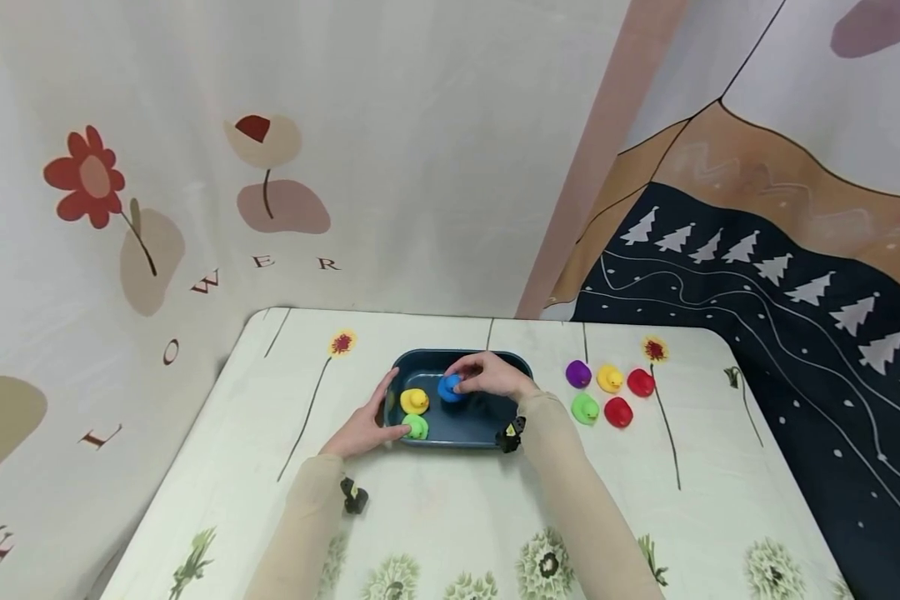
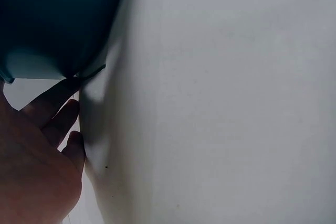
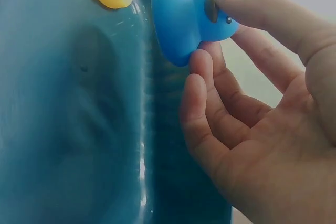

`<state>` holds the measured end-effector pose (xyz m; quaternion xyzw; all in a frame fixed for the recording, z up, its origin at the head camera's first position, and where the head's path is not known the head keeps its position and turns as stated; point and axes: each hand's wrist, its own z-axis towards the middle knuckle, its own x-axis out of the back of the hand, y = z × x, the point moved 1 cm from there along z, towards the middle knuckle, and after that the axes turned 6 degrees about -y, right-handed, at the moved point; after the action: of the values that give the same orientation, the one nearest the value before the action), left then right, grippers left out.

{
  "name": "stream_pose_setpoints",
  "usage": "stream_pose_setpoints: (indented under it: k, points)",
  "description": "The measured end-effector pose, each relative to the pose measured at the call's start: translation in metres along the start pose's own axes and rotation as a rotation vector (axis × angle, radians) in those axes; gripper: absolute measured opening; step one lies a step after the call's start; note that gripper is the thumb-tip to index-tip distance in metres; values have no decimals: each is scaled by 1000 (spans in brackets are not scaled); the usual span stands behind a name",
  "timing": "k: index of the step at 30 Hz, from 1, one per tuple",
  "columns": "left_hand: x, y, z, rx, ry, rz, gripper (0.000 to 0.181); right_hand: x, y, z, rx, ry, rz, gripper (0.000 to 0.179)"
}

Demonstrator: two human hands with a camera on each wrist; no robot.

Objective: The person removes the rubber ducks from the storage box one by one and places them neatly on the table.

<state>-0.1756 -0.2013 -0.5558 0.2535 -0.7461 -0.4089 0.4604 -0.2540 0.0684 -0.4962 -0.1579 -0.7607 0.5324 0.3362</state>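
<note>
Reaching over the dark blue tray (image 1: 461, 429) from its right with the right hand (image 1: 495, 375), pinching a blue duck (image 1: 448, 388) there between thumb and fingers. Touching the tray's left side with the left hand (image 1: 366, 423) spread wide. Hard to tell whether also touching the green duck (image 1: 418, 427) by thumb.

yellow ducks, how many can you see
2: one yellow duck sits in the dark blue tray, beside a green duck; the other yellow duck is on the table, between a purple toy and a red toy.
</note>
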Motion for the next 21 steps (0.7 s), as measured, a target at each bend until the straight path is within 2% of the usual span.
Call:
stream_pose_setpoints:
  k: [14, 21]
  points:
    - [0, 0, -1, -16, -5, -6, 100, 7, 0, -27, 36, 67, -9, 29]
    - [1, 1, 0, -16, 4, 0, 99, 11, -29, -51, 24, 66, 30, 27]
